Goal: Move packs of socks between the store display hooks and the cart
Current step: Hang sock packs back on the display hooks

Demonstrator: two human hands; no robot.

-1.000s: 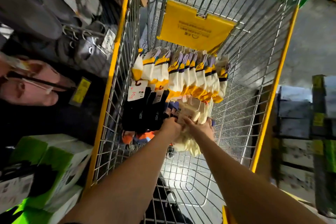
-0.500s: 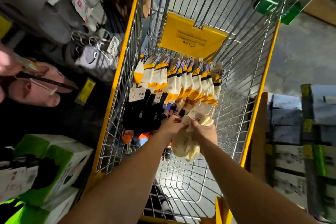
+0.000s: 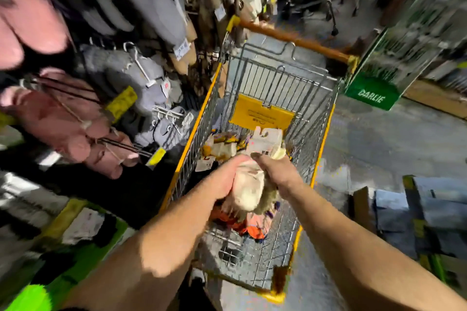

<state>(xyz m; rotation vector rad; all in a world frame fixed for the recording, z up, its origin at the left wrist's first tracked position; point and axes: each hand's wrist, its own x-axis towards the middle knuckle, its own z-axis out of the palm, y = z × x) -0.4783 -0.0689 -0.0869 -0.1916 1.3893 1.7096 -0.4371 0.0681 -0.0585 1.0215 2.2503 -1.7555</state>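
Both the left hand (image 3: 225, 179) and the right hand (image 3: 280, 174) grip a cream sock pack (image 3: 249, 189), fingers curled round it. It is held above the cart (image 3: 194, 131), likely bound for the hooks (image 3: 166, 115) at left.

wire cart (image 3: 326, 118), yellow rim, stands on grey floor (image 3: 384, 144). inside: white/yellow sock packs (image 3: 222, 145) by yellow back panel (image 3: 261, 115), orange item (image 3: 255, 231) on basket bottom. blurry frame.
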